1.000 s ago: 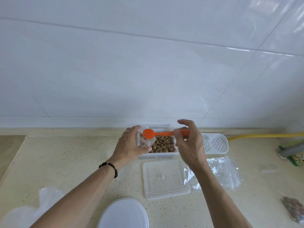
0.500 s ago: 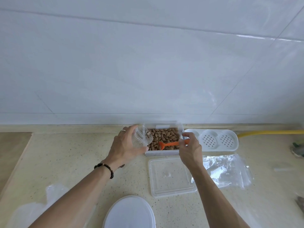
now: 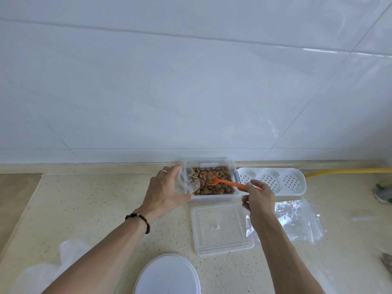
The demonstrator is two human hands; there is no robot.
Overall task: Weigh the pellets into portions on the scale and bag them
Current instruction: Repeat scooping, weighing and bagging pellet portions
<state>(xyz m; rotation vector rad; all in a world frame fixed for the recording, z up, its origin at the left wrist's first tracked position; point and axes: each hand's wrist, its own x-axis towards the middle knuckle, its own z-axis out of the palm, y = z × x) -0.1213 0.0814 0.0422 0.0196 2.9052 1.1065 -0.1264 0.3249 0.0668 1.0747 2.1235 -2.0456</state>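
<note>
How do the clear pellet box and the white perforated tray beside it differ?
The clear pellet box is transparent; the white perforated tray is opaque. The box has one compartment holding brown pellets; the tray has three round perforated wells with nothing visible in them. Both sit on the counter by the wall.

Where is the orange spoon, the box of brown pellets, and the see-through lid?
orange spoon [image 3: 228,183]: head view, on its handle.
box of brown pellets [image 3: 214,197]: head view, on its clear front wall.
see-through lid [image 3: 220,228]: head view, on its flat middle.
</note>
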